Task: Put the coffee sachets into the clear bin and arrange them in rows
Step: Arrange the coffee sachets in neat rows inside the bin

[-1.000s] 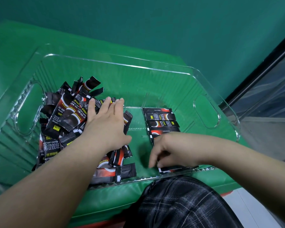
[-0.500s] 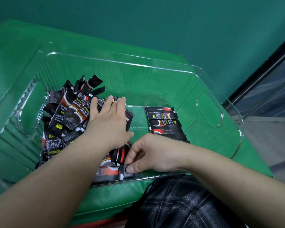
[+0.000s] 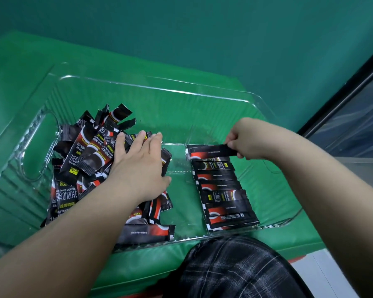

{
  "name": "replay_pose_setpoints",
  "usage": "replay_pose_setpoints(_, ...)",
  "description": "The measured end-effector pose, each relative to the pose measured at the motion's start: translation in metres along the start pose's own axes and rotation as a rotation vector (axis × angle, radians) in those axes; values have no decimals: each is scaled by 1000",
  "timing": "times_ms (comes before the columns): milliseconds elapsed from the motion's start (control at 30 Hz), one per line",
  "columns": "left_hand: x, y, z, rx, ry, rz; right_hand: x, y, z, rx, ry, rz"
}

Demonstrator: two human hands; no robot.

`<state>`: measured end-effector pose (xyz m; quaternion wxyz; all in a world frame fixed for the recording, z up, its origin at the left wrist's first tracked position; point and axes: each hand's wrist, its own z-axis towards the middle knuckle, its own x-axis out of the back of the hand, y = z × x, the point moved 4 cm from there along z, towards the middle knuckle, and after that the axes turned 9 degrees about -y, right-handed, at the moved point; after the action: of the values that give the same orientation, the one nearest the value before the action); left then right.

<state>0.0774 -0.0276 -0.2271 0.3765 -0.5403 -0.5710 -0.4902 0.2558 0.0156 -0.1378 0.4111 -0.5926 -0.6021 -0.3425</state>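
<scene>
Inside the clear bin, taking the row of laid sachets as landmark: left of it lies the loose pile, with the left hand flat on it, fingers straight. At the row's far end, the right hand pinches one sachet, its long axis crosswise like the rest, so that hand is nearer for setting it down.

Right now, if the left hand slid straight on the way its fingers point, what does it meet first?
Probably more of the loose pile of black-and-red coffee sachets that the left hand rests on; then the clear plastic bin's far wall. Depth is unclear.
</scene>
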Motion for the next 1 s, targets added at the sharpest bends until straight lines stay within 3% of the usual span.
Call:
replay_pose_setpoints(133,0,0,0,3,2,2,-7,-11,19,-123,93,-86)
replay_pose_setpoints(233,0,0,0,-2,9,1,-26,-21,16,-99,176,-29)
replay_pose_setpoints(467,0,0,0,0,13,10,-76,-51,13,52,-68,-92)
replay_pose_setpoints(1000,1,1,0,12,7,21,-84,-45,31,-6,17,-54)
